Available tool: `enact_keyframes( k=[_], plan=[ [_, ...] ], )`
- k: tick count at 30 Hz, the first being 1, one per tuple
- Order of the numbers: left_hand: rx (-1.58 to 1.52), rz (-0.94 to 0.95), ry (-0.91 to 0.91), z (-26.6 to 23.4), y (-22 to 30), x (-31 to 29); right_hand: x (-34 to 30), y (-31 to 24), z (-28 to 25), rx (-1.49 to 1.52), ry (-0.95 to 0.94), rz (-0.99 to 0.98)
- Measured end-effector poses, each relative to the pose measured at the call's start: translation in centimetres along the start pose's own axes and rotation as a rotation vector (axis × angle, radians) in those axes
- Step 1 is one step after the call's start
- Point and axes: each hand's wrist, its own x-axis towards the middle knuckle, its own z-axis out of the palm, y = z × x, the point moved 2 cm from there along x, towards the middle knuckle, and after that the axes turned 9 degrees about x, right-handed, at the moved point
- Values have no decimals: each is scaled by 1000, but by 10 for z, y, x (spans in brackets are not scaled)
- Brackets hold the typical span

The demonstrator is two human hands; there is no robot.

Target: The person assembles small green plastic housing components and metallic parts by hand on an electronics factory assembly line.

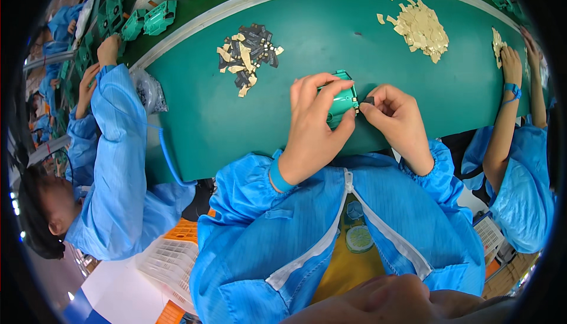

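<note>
My left hand [312, 124] grips a green plastic housing [341, 102] between thumb and fingers, just right of the frame's centre. Beside its right edge, my right hand [400, 114] pinches a small black piece [367, 102]; I can't tell whether it touches the housing. A black-and-cream pile [253, 53] lies upper left of centre, a cream pile [423, 31] upper right.

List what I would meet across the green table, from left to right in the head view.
Clear bag, mixed black-and-cream pile, green casing in the left hand, black piece in the right hand, large cream pile, small cream pile.
</note>
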Motion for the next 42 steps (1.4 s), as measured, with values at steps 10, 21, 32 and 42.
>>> enact_keyframes(
  k=[10,21,32,42],
  plan=[
    [41,-53,-49,0,4,2,-8,-21,-3,-403,52,-291],
    [83,-71,-98,-1,3,3,-2,-9,-9,-215,18,-284],
    [129,-97,-127,-2,2,3,7,-9,-9,-110,-55,-186],
    [213,-5,-131,-2,4,6,9,-10,-17,-240,-56,-229]
  ],
)
